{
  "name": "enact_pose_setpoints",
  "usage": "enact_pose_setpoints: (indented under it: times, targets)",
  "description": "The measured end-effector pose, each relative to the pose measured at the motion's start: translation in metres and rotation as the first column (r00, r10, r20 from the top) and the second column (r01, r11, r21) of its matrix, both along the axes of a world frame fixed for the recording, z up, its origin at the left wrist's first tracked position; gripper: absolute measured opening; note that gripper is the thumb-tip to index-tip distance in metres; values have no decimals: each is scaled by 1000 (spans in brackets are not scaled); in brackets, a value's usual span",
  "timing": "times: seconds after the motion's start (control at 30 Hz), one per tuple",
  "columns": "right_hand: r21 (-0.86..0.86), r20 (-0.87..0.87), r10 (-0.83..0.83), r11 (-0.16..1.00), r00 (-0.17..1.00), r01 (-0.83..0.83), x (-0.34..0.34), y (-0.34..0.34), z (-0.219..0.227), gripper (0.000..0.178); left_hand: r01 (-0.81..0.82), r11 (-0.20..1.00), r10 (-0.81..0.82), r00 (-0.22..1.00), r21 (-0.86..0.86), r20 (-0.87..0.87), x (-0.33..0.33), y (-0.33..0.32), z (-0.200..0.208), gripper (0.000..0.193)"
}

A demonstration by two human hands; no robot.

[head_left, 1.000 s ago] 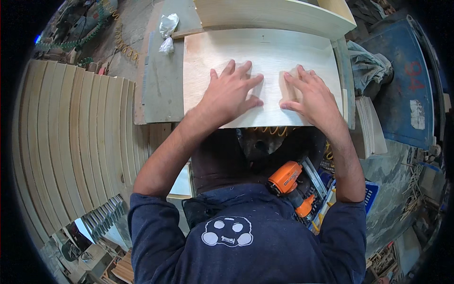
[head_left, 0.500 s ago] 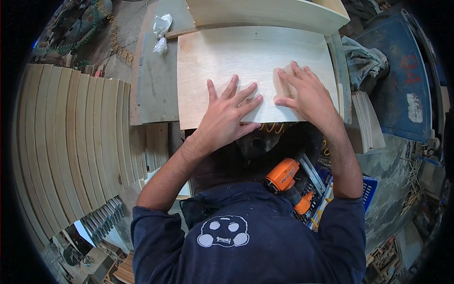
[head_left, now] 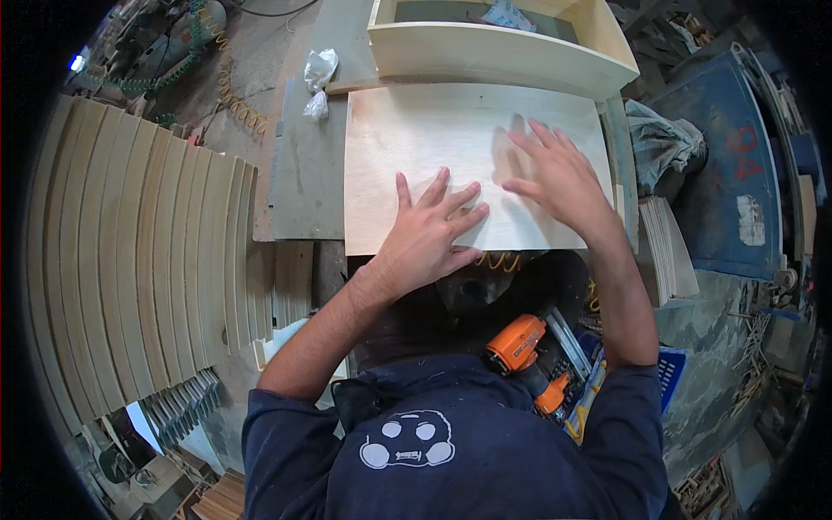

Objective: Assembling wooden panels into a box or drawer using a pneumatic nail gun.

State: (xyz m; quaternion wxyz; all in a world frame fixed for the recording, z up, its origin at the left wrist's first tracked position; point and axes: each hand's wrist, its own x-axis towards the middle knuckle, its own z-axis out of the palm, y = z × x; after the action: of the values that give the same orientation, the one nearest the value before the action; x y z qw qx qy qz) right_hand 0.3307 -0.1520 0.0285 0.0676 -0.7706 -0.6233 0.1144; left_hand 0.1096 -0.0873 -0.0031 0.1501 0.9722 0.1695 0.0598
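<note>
A pale rectangular plywood panel [head_left: 416, 121] lies flat on the workbench before me. My left hand [head_left: 433, 221] rests on its near left part, fingers spread, with the thumb by the near edge. Over the panel's right side is my right hand [head_left: 559, 178], open with the fingers apart; it casts a shadow on the wood and seems slightly raised. Neither hand grips anything. Just beyond the panel stands an open wooden box frame [head_left: 503, 56], with a crumpled printed packet [head_left: 510, 16] inside.
Tall stacked wooden boards [head_left: 147, 251] stand at left. An orange nail gun [head_left: 520, 342] sits by my lap beside a blue crate [head_left: 672, 377]. Small plastic bags [head_left: 320, 69] lie on the bench [head_left: 303, 191]. Thin panels [head_left: 666, 251] and a blue metal sheet [head_left: 719, 191] are at right.
The view has shifted, showing more of the box frame. My right hand has moved up the panel and appears lifted from it; my left hand stays spread on the wood.
</note>
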Motion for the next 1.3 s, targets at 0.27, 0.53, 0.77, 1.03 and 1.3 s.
enact_pose_setpoints:
  times: [0.27,0.53,0.77,1.03,1.3]
  targets:
    - [-13,9,-11,1000,1000,11,6,64,3,65,3,1000,-3,1000,-21,5,3,0,3,58]
    - [96,179,-248,968,952,234,0,72,-13,56,3,1000,-2,1000,-22,31,2,2,1,57]
    - [86,88,2,996,996,-10,1,66,-23,65,7,999,-7,1000,-34,17,3,0,3,58]
    - [208,27,-25,978,999,19,21,71,-30,72,-6,999,9,998,-54,63,-2,-1,-1,59]
    - [241,-12,4,971,1000,-1,35,73,-32,78,17,999,-14,998,-42,68,0,-2,-1,59]
